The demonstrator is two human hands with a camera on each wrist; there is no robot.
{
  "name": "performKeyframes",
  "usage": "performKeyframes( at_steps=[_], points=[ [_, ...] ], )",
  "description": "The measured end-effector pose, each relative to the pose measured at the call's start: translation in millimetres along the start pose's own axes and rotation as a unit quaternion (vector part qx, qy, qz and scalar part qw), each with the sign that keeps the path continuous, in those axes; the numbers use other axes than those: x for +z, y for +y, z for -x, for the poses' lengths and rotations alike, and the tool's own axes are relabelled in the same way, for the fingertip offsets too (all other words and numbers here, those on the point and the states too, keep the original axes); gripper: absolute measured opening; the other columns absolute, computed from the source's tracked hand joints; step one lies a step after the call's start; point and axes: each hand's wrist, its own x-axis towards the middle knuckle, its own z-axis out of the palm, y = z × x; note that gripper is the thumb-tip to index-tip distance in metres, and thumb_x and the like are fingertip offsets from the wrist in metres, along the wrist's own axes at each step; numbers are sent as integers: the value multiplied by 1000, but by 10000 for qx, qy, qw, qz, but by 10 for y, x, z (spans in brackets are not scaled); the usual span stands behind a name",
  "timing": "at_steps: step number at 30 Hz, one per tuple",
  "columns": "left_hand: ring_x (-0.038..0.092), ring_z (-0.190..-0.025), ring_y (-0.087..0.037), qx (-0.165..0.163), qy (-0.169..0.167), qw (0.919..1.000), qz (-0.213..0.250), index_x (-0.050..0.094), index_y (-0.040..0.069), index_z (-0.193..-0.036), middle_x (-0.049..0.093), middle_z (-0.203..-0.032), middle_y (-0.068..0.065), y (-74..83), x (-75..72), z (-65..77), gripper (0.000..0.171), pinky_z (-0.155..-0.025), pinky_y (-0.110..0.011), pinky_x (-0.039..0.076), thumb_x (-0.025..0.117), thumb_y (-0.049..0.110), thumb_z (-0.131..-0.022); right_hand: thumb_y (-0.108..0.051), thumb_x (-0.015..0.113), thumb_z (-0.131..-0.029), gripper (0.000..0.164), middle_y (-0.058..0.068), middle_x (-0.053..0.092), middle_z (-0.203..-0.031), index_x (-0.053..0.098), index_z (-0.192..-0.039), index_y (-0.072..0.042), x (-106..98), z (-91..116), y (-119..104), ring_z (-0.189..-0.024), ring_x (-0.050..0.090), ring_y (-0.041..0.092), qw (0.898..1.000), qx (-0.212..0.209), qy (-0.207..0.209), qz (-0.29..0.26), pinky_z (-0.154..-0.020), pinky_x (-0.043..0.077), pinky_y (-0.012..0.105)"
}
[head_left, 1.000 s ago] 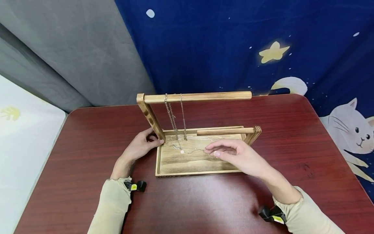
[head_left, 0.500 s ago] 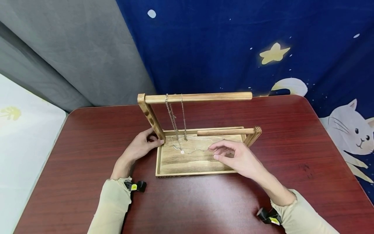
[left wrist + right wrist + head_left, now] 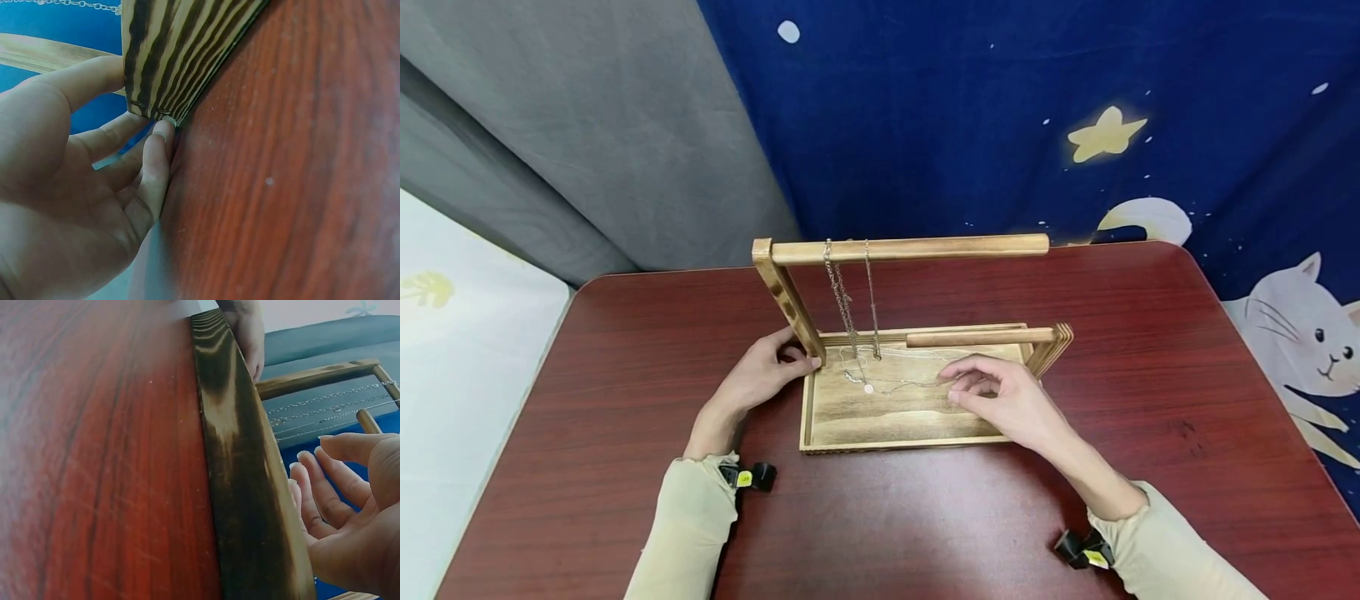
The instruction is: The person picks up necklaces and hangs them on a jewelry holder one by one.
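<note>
A wooden jewelry stand has a tray base [image 3: 910, 447] and two bars, an upper bar [image 3: 925, 248] and a shorter lower bar [image 3: 977, 337]. My left hand [image 3: 758, 375] holds the stand at the foot of its left post [image 3: 790, 304], thumb on the near side. In the left wrist view its fingers bend round the striped wooden end [image 3: 181, 56]. Fine necklaces lie in the tray, one with a pale round pendant [image 3: 869, 388]. My right hand [image 3: 1003, 400] is low over the tray's right half, bent fingertips at the chain [image 3: 917, 384], thumb apart from them.
Thicker chain necklaces [image 3: 841, 296] and a thinner necklace [image 3: 872, 300] hang from the upper bar's left part. A short post [image 3: 1051, 350] bears the lower bar on the right. The red-brown table [image 3: 925, 517] ends at curtains [image 3: 925, 108] behind.
My right hand shifts slightly right, then stays near the chain with its fingers a little more bent. The left hand and stand keep still.
</note>
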Motion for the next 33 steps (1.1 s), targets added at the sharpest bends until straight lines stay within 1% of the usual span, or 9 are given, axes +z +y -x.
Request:
performKeyframes(
  at_steps=[7,11,17,22,24,29,33],
  points=[
    [61,-83,-19,4,22,10000,81,60,8,-127,68,-90,-7,9,8,-7,40,-76,-29,45,73,20,-92,-4,73,-88,22,5,71,-88,73,-109,-8,35,-55,80,-78,65,16,9999,-13,84,74,-67,52,25],
    [61,-83,-19,56,0,10000,68,58,6,-130,68,-91,-8,12,5,-10,43,-76,-28,45,72,21,-92,-5,73,-87,20,3,69,-85,73,-107,-9,49,-72,107,-75,65,16,9998,8,134,114,-66,50,24],
    [61,-83,-20,91,-11,9999,78,58,4,-132,69,-91,-9,30,6,2,45,-76,-28,45,72,22,-93,-6,72,-87,20,1,70,-84,74,-105,-12,53,-98,117,-74,65,15,9991,24,196,362,-66,51,25],
    [60,-84,-21,48,-25,9999,89,56,4,-134,68,-92,-10,44,3,17,47,-76,-29,44,72,22,-93,-6,72,-86,20,1,71,-84,74,-105,-13,60,-131,130,-75,65,14,9978,77,226,617,-68,51,25],
    [60,-84,-21,26,-19,10000,81,56,4,-134,68,-92,-10,47,2,16,48,-76,-29,45,71,22,-93,-7,73,-86,20,2,71,-84,74,-105,-13,62,-149,138,-76,65,14,9977,104,217,636,-69,51,25],
    [60,-84,-20,1,27,10000,14,54,4,-136,68,-93,-9,22,-5,-5,49,-76,-30,45,71,23,-93,-9,73,-86,21,0,71,-85,74,-106,-16,72,-195,149,-78,65,13,9975,297,193,619,-70,51,25],
    [60,-83,-19,14,18,10000,-2,51,3,-139,68,-91,-8,-6,5,-10,55,-77,-29,45,71,23,-93,-9,73,-86,21,0,71,-86,74,-106,-17,90,-204,154,-78,65,13,9966,451,176,672,-70,51,25]
  ],
)
